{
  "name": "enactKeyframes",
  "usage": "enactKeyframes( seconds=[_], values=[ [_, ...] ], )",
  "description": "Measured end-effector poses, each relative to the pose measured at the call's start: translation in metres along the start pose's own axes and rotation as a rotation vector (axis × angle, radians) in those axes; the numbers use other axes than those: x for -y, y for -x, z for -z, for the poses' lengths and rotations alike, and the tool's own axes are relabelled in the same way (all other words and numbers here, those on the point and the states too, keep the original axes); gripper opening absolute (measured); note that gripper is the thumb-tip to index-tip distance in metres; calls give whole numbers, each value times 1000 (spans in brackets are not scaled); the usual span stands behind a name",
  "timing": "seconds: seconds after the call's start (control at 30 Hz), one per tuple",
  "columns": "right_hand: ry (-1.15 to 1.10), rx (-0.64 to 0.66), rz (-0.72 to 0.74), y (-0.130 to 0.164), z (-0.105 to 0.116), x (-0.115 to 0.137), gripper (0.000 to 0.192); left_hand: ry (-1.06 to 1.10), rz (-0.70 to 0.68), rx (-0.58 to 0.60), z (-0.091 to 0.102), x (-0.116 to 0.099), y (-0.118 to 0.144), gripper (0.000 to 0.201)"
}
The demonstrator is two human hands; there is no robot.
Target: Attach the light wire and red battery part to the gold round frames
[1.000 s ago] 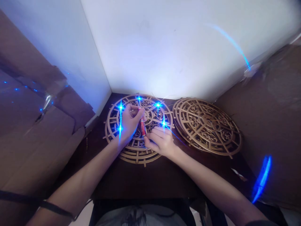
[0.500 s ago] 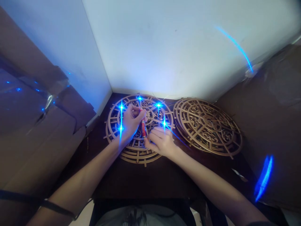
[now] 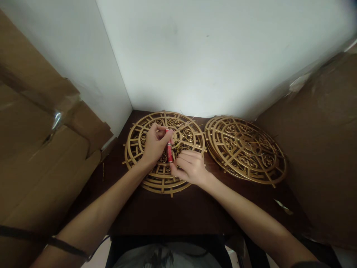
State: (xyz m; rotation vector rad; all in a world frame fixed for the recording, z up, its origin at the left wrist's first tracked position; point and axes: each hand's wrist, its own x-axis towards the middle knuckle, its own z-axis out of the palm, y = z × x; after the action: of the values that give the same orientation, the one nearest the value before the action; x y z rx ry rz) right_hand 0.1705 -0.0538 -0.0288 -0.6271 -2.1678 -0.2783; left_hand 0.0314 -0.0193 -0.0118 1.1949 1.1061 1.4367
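Cardboard boxes [image 3: 41, 149], contents unseen, flank a dark table [image 3: 173, 212] bearing two stacks of gilt fretwork discs [image 3: 245, 149]. Over the left stack [image 3: 139, 149], left hand [image 3: 154, 146] and right hand [image 3: 189, 166] together pinch one red battery [image 3: 169, 150].

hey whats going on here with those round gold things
A person sits at a dark table in a corner. Both hands hold a small red battery over the left gold fretwork disc: the left hand grips its upper end, the right hand its lower end. No lights glow on the disc. A second stack of discs lies to the right, untouched. Cardboard stands on both sides.
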Motion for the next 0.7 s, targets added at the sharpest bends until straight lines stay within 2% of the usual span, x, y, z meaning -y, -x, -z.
enactKeyframes(
  seconds=[0.7],
  values=[
    [18,12,30,2,-1,-1,36,-6,15,9,-1,-2,1,28]
  ],
)
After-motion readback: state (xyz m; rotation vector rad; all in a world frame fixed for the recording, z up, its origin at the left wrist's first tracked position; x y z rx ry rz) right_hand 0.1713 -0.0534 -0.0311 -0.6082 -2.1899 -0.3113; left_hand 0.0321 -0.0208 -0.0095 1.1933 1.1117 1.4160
